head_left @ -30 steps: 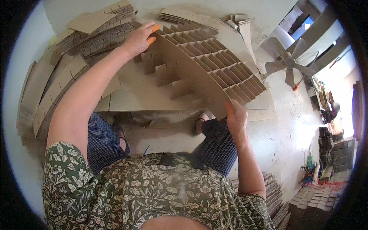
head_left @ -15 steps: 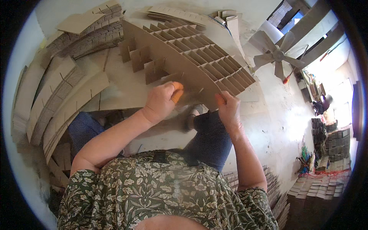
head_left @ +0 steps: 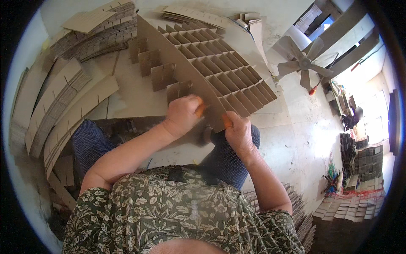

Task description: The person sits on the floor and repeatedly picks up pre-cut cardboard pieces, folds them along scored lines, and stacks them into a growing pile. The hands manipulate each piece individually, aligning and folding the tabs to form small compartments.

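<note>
1. Fingers (head_left: 229,121) of the right hand (head_left: 240,133), one of them in an orange cover, are clamped on the near end of a long cardboard strip (head_left: 198,82); that end reaches out past the desk's near edge.
2. Left hand (head_left: 182,113) has its fingers curled together, just beside the strip's left face; whether they pinch any card, I cannot tell.
3. Cardboard grid (head_left: 218,63), with the long strip along its left side, stands over the right part of the desk (head_left: 129,95); cross-strip ends (head_left: 163,77) jut out left of the long strip.
4. It should be light and dry, stiff along each strip yet apt to skew as a whole; the slots look likeliest to tear, so the long strip near its crossings seems the safest hold; the jutting ends would bend.
5. Slotted strips (head_left: 57,97) lie stacked toward the desk's left edge; another stack (head_left: 95,37) fills its far left corner; flat strips (head_left: 198,16) lie along the far edge.
</note>
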Available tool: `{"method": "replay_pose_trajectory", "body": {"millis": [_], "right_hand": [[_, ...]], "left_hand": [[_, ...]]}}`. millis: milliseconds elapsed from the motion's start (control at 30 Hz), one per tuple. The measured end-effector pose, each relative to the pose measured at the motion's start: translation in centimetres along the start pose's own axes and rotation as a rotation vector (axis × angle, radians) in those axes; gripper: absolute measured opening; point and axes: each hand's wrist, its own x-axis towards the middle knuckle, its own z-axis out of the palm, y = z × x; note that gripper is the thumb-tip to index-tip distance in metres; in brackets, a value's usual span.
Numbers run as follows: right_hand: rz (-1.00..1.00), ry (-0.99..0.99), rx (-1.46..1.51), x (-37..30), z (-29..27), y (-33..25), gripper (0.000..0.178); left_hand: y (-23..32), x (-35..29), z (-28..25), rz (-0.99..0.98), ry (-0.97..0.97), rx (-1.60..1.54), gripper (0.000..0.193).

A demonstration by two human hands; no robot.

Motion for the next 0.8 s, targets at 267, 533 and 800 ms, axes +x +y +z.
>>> {"method": "replay_pose_trajectory", "body": {"millis": [267, 533, 800], "right_hand": [[-0.057, -0.007, -0.094, 1.7, -2.1, -2.2, 0.054], [-0.348, -0.089, -0.284, 2.2, -1.0, -0.6, 0.068], [-0.16, -0.273, -0.369, 1.2, 0.3, -1.4, 0.06]], "left_hand": [[-0.4, -2.5, -2.4, 0.131, 0.213, -0.136, 0.024], [-4.8, -4.1, -3.7, -0.159, 0.367, -0.111, 0.041], [-6.1, -4.0, -2.7, -0.179, 0.289, -0.205, 0.037]]}}
